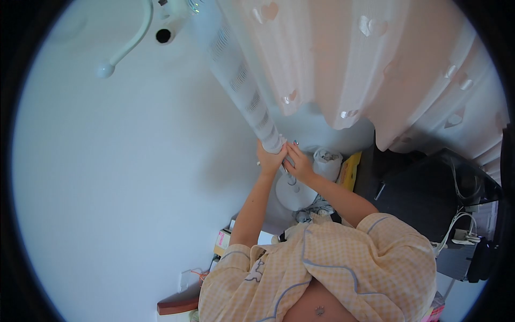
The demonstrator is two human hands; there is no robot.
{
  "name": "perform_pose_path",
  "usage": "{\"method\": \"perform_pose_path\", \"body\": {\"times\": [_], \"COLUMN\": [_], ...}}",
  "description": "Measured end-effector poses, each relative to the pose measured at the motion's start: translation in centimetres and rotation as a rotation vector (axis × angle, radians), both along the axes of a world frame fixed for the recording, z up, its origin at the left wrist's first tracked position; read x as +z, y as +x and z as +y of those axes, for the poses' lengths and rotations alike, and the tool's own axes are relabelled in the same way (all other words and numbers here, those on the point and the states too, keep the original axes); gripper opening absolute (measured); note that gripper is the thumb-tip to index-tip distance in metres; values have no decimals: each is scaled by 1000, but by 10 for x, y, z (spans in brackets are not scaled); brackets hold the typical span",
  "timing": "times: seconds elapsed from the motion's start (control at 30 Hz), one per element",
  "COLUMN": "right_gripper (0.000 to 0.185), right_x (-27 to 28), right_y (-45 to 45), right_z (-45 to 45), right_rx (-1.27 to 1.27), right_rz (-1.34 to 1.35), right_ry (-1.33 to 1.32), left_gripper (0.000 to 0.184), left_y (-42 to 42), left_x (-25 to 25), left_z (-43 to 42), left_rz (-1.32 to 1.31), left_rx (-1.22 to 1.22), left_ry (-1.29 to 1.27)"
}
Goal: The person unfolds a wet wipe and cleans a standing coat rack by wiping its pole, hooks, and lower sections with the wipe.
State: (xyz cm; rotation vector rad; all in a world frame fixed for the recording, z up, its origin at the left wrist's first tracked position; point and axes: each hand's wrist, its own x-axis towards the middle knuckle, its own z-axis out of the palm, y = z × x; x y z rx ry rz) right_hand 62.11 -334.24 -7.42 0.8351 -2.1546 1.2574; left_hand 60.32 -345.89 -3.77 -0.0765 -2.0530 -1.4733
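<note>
A long, pale, partly see-through column with bands of fine grey stripes slants down from the top of the view. Around its lower end, the fingers of my left hand are closed. Against it, on the right, my right hand has its fingers drawn together near the left thumb. What the right fingers pinch is hidden. Just beneath both hands are a short upright pole and a round white base.
A pinkish curtain with hearts hangs at the right. Beside the base stand a white bag-lined bin and a yellow packet. A dark desk carries a black screen and cables. A white wall fills the left.
</note>
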Motion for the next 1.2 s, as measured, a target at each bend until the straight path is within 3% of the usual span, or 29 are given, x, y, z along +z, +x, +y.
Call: {"method": "perform_pose_path", "body": {"times": [0.07, 0.17, 0.23, 0.3, 0.37, 0.5, 0.7, 0.77, 0.8, 1.0, 1.07, 1.13, 1.2], "right_gripper": [51, 53, 54, 56, 57, 58, 55, 58, 58, 66, 67, 68, 68], "right_x": [5, 21, 45, 75, 112, 185, 293, 313, 319, 319, 315, 307, 299], "right_y": [3, -2, -4, -5, -12, -26, -33, -36, -34, -31, -22, -18, -18], "right_z": [-6, -14, -16, -19, -24, -29, -34, -37, -34, -26, -26, -28, -29], "right_rx": [12, 30, 88, 151, 152, 215, 283, 215, 216, 192, 15, 9, 5], "right_rz": [-154, -124, -194, -275, -80, 3, 104, 362, 363, 419, 547, 536, 517], "right_ry": [-138, -247, -318, -384, -448, -471, -561, -541, -542, -428, -353, -338, -324], "left_gripper": [53, 52, 51, 51, 51, 49, 38, 35, 31, 32, 31, 31, 42], "left_y": [2, -4, 4, 2, -1, -4, -18, -7, -6, -19, -26, -30, -30], "left_x": [6, 25, 60, 95, 134, 220, 322, 352, 360, 359, 353, 349, 343], "left_z": [2, 9, 18, 20, 20, 20, 7, 6, 4, -2, -5, -9, -12], "left_rz": [22, 154, 53, 93, 132, 188, 435, 355, 269, 283, 268, 254, 187], "left_rx": [32, 110, 125, 127, 130, 177, -13, -152, -289, -497, -584, -671, -800], "left_ry": [-38, -41, 135, 139, 143, 49, 27, 152, 277, 443, 426, 408, 328]}}
